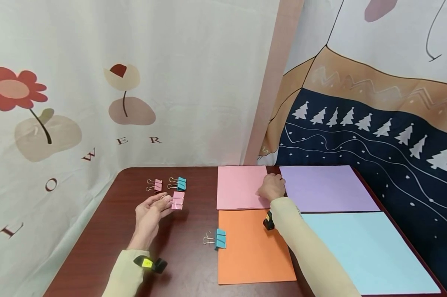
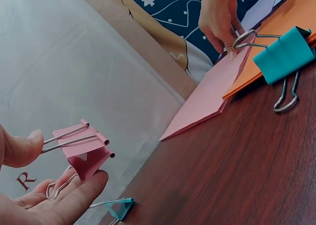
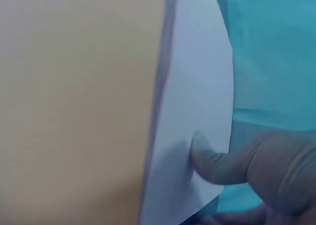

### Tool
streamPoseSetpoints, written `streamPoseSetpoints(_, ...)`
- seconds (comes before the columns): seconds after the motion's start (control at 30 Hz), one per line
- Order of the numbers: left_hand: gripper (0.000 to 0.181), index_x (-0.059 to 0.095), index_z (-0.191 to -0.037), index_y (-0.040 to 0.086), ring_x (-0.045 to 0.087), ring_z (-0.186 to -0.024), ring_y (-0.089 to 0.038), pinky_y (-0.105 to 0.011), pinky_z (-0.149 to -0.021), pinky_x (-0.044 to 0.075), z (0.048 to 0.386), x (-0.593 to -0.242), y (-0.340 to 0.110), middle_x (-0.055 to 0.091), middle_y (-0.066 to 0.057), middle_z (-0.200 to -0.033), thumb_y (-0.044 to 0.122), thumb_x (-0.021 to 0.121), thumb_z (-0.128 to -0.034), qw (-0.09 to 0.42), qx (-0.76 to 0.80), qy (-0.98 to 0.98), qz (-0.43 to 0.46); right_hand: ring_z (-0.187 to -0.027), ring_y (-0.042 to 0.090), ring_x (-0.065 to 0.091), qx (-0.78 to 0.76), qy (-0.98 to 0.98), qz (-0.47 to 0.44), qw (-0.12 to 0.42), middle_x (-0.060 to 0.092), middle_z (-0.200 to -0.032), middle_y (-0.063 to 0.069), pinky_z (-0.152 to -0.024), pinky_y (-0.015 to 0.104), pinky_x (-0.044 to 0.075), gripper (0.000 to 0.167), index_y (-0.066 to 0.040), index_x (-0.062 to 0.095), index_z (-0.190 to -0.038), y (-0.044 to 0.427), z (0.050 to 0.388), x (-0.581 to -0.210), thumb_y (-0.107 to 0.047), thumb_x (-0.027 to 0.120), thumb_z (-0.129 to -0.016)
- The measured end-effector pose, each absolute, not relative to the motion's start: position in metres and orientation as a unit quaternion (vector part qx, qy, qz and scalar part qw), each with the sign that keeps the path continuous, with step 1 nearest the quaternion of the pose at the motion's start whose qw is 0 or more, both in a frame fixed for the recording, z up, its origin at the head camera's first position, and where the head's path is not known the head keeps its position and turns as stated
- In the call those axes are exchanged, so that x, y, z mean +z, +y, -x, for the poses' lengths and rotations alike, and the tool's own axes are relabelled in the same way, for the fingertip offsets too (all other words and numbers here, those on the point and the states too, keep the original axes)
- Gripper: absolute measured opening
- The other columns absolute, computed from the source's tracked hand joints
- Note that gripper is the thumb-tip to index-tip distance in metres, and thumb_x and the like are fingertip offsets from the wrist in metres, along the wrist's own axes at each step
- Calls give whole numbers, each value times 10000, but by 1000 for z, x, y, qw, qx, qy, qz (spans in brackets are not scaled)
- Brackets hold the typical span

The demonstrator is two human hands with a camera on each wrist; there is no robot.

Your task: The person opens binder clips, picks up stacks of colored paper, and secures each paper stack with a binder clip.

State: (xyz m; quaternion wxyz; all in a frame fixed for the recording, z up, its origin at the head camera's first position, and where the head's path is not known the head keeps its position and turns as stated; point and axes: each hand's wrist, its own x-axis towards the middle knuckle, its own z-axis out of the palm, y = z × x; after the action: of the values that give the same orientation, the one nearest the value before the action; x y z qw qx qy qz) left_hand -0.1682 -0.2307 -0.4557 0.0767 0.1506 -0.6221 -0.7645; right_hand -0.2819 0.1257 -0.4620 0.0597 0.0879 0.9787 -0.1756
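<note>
My left hand (image 1: 150,212) pinches a pink binder clip (image 1: 177,200) by its wire handles above the left part of the table; in the left wrist view the clip (image 2: 86,148) has its mouth apart between thumb and fingers. My right hand (image 1: 273,187) rests at the right edge of the pink paper stack (image 1: 242,187), its thumb on top in the right wrist view. Below lies the orange paper stack (image 1: 256,255), with a teal binder clip (image 1: 220,239) on its left edge.
Another pink clip (image 1: 158,185) and a teal clip (image 1: 181,184) lie behind my left hand. Purple paper (image 1: 327,187) and light blue paper (image 1: 372,251) lie on the right of the dark table (image 1: 193,272). Printed curtains (image 1: 193,82) hang behind it.
</note>
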Motion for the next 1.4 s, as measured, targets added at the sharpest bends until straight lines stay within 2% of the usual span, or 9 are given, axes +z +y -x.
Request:
streamPoseSetpoints(0.17, 400, 531, -1338, -110, 735, -807, -73, -312, -815, 641, 169, -453, -227, 768, 103, -859, 18, 656, -981, 76, -757, -630, -153, -1123, 380, 583, -152, 977, -114, 96, 636, -1191, 266, -991, 501, 522, 603, 69, 652, -1188, 125, 284, -455, -325, 850, -777)
streamPoseSetpoints(0.37, 418, 529, -1361, -117, 722, -781, -50, -286, -786, 641, 170, -449, -221, 752, 120, -847, 0, 650, -978, 72, -751, -640, -145, -1062, 355, 572, -160, 971, -135, 116, 629, -1145, 252, -933, 477, 553, 547, 56, 654, -1180, 123, 287, -452, -298, 823, -799)
streamPoseSetpoints(0.67, 333, 568, -1288, -95, 707, -742, -52, -263, -750, 640, 174, -445, -207, 759, 118, -824, -39, 640, -968, 81, -762, -629, -131, -851, 283, 606, -182, 967, -136, 113, 670, -977, 134, -694, 369, 519, 370, 8, 698, -1055, 122, 289, -451, -245, 803, -806)
streamPoseSetpoints(0.77, 326, 571, -1288, -87, 706, -741, -47, -258, -746, 639, 175, -445, -204, 745, 135, -806, -21, 638, -976, 79, -760, -632, -134, -863, 286, 609, -184, 968, -134, 108, 676, -980, 136, -740, 386, 535, 356, 4, 697, -1048, 122, 287, -452, -240, 795, -810)
streamPoseSetpoints(0.9, 287, 597, -1254, -65, 705, -734, -47, -256, -732, 638, 176, -445, -202, 742, 126, -806, -11, 646, -976, 82, -762, -629, -134, -962, 330, 608, -178, 971, -124, 103, 684, -1058, 188, -927, 469, 515, 364, 21, 684, -1070, 121, 286, -452, -233, 771, -825)
streamPoseSetpoints(0.97, 268, 610, -1233, -58, 704, -729, -52, -256, -725, 638, 176, -445, -201, 744, 115, -807, -13, 651, -972, 84, -764, -625, -133, -1009, 356, 591, -175, 971, -123, 104, 667, -1099, 223, -968, 504, 487, 376, 33, 673, -1086, 120, 285, -452, -232, 758, -833)
streamPoseSetpoints(1.03, 255, 616, -1222, -53, 706, -733, -57, -258, -728, 638, 176, -444, -199, 746, 110, -811, -12, 650, -973, 84, -765, -625, -130, -1006, 352, 591, -173, 971, -126, 105, 661, -1096, 220, -947, 491, 504, 372, 35, 675, -1086, 120, 285, -453, -228, 753, -835)
streamPoseSetpoints(1.23, 316, 596, -1266, -82, 704, -743, -61, -270, -752, 640, 177, -441, -196, 741, 106, -816, 2, 665, -969, 81, -764, -626, -132, -850, 293, 623, -200, 963, -138, 119, 663, -973, 146, -689, 390, 539, 361, 24, 670, -1088, 121, 285, -452, -219, 757, -834)
streamPoseSetpoints(1.4, 371, 559, -1323, -109, 709, -768, -55, -255, -759, 635, 178, -439, -194, 737, 109, -826, 1, 648, -980, 73, -766, -625, -128, -877, 285, 616, -227, 960, -124, 106, 690, -1003, 147, -762, 415, 559, 433, 7, 696, -1087, 128, 284, -453, -266, 846, -788)
